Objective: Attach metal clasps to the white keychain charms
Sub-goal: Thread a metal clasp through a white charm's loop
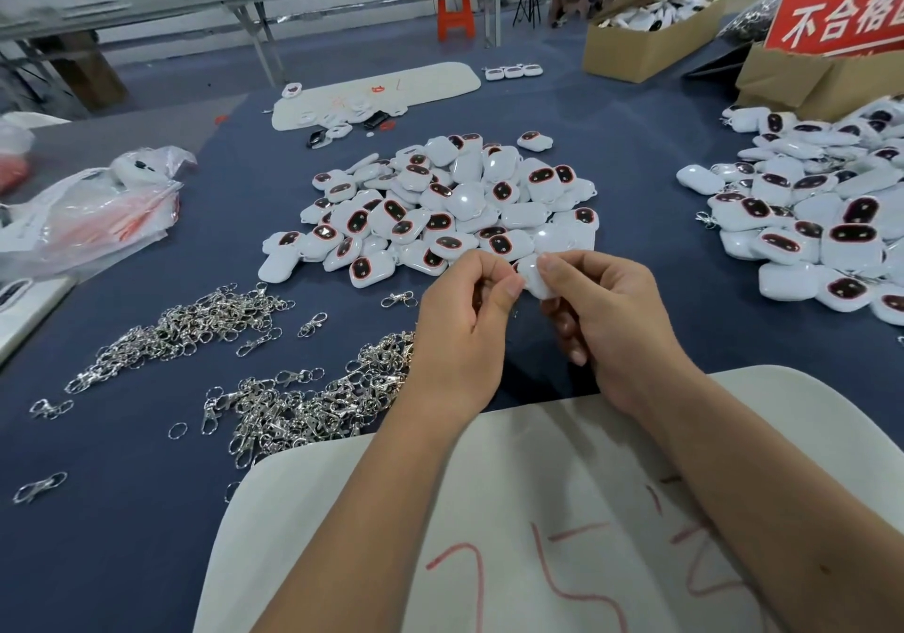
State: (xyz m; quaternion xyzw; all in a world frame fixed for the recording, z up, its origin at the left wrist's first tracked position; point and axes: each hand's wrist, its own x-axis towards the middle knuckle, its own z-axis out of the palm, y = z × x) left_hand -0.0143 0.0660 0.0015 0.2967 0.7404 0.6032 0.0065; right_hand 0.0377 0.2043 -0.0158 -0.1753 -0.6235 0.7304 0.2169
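Observation:
Both hands meet over the blue table just in front of a big heap of white charms [440, 206] with dark red-rimmed faces. My right hand [601, 319] pinches one white charm [533, 277] between thumb and fingers. My left hand [464, 329] has its thumb and curled fingers against the charm's left edge; whatever it pinches there is hidden by the fingers. Silver metal clasps lie in two loose piles, one [191, 329] at the left and one [313, 397] near my left wrist.
A second heap of white charms [812, 211] fills the right side. A white foam sheet [538, 510] with red marks lies under my forearms. Plastic bags [93, 211] sit at the left; cardboard boxes [650, 40] and a red sign [841, 11] stand at the back right.

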